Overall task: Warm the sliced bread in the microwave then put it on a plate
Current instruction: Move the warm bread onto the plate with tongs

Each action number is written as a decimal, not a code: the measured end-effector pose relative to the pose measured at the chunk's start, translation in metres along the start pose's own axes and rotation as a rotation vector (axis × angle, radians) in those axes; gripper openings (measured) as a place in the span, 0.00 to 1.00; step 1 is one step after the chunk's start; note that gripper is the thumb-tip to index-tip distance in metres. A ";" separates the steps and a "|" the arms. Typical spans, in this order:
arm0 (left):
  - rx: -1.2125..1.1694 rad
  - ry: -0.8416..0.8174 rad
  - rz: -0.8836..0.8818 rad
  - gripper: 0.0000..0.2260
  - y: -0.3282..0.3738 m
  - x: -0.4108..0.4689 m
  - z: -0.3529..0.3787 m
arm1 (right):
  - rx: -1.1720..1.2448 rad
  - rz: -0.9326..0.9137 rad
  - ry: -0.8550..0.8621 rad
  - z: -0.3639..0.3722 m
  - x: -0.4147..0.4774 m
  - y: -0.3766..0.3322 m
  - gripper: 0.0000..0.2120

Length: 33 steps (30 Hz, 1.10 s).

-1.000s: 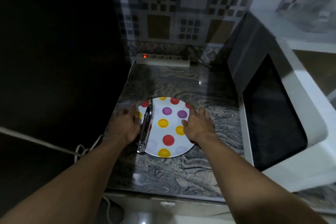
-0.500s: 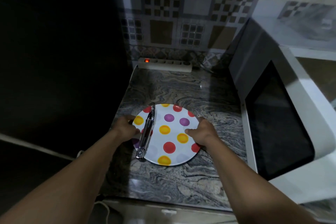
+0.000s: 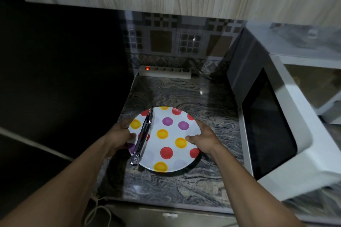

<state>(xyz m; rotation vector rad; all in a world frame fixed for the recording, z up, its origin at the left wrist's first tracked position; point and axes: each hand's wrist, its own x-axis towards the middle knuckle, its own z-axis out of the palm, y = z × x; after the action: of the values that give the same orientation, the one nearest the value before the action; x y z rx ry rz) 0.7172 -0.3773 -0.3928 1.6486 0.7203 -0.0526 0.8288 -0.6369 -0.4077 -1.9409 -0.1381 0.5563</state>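
A person's two hands grip a white plate (image 3: pixel 177 134) dotted with red, yellow and purple spots, over a marbled grey countertop (image 3: pixel 166 188). The left hand (image 3: pixel 118 137) curls around the plate's left rim, thumb on top; the right hand (image 3: pixel 204 139) clasps the right rim the same way, thumb pressed beside a yellow spot. Metal tongs (image 3: pixel 143 138) lie closed along the plate's left side, their hinged end overhanging the near rim and their tips reaching the far rim. The plate sits toward the countertop's left edge, a shadow under its near side; whether it touches the stone cannot be told. A white microwave (image 3: pixel 287 134) with its dark door shut stands at the countertop's right edge. A white power strip (image 3: pixel 165 72), its switch glowing orange, lies along the back edge against the patterned tile wall (image 3: pixel 177 42). No bread is visible.
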 end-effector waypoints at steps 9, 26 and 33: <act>-0.012 0.015 -0.015 0.25 0.023 -0.069 -0.010 | 0.049 -0.087 -0.068 -0.009 -0.051 -0.013 0.26; -0.035 0.021 -0.029 0.28 0.012 -0.257 -0.011 | 0.035 -0.222 -0.157 -0.044 -0.217 -0.013 0.21; -0.033 -0.069 0.014 0.27 0.000 -0.322 0.004 | 0.089 -0.233 -0.106 -0.061 -0.302 0.002 0.23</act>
<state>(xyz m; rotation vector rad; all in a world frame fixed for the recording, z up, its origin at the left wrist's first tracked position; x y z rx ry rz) 0.4604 -0.5166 -0.2578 1.6122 0.6538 -0.0861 0.5883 -0.7922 -0.2939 -1.7794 -0.3951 0.5014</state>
